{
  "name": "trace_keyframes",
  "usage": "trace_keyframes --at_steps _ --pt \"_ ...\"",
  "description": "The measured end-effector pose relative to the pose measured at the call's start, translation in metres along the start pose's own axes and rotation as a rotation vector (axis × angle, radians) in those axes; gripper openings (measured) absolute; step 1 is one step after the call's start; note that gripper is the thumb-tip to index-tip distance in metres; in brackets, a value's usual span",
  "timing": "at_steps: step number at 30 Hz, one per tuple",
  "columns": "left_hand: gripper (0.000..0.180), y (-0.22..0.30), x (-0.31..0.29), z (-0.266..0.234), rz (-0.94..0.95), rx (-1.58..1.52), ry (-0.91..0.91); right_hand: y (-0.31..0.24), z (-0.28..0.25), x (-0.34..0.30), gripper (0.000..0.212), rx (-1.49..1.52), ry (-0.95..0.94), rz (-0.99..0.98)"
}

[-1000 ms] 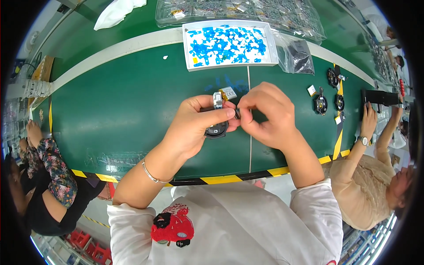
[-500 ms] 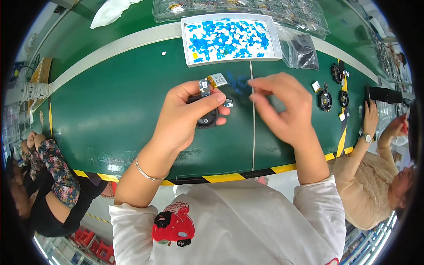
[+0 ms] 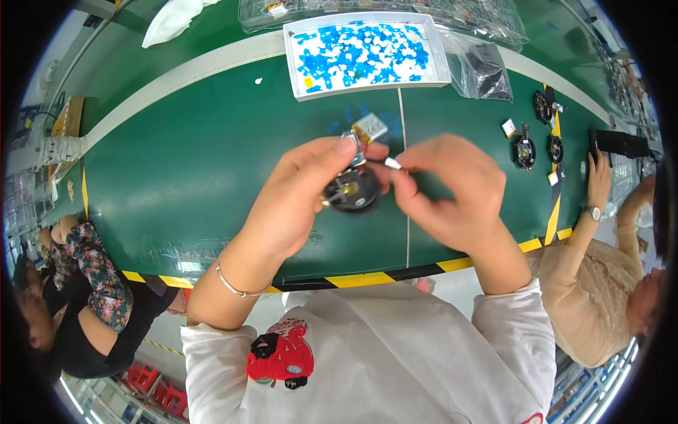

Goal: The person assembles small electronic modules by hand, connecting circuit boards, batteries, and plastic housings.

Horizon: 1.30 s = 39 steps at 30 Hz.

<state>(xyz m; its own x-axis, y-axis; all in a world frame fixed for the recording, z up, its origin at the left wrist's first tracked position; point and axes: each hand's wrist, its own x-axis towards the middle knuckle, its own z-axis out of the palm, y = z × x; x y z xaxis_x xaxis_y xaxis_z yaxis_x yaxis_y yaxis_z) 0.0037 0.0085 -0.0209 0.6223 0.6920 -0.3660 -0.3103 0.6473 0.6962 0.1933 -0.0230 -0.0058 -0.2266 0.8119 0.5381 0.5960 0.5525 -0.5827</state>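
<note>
My left hand (image 3: 300,194) grips a small round black part (image 3: 352,191) with a silver-wrapped flat piece (image 3: 369,129) sticking up from it, held above the green table (image 3: 183,169). My right hand (image 3: 445,191) sits just to the right of the part and pinches a tiny white piece (image 3: 393,163) between thumb and forefinger, close to the part's upper edge. The underside of the black part is hidden by my fingers.
A white tray (image 3: 295,78) of several blue pieces lies at the far side. A clear bag (image 3: 484,67) lies right of it. Three similar black round parts (image 3: 526,148) rest at the right. A person's hand (image 3: 599,184) with a watch reaches in at the right; another person sits lower left.
My hands came apart half a second ago, the right one drawing away rightward. Now the right hand is back beside the black part, pinching the small white piece.
</note>
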Motion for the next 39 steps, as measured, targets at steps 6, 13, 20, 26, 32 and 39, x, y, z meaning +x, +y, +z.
trace_keyframes --at_steps 6,13,20,26,32,39 --pt "0.037 0.002 -0.003 0.001 0.06 0.124 -0.075 0.002 -0.011 0.003 0.016 0.153 0.015 0.277" --pt "0.038 -0.001 -0.012 0.01 0.129 0.03 -0.029 -0.004 -0.003 0.001 0.019 0.192 0.028 0.081" --pt "0.039 -0.011 -0.015 0.015 0.229 0.005 -0.046 -0.002 0.009 0.0 0.019 -0.022 0.131 -0.121" --pt "0.039 -0.011 -0.017 0.016 0.243 0.047 -0.075 -0.004 0.011 -0.001 0.017 -0.07 0.192 -0.107" --pt "0.039 -0.02 -0.016 0.016 0.327 0.056 -0.074 -0.002 0.013 -0.001 0.019 -0.088 0.169 -0.121" --pt "0.042 -0.027 -0.017 0.021 0.373 0.02 -0.055 -0.006 0.013 0.0 0.018 -0.058 0.164 -0.055"
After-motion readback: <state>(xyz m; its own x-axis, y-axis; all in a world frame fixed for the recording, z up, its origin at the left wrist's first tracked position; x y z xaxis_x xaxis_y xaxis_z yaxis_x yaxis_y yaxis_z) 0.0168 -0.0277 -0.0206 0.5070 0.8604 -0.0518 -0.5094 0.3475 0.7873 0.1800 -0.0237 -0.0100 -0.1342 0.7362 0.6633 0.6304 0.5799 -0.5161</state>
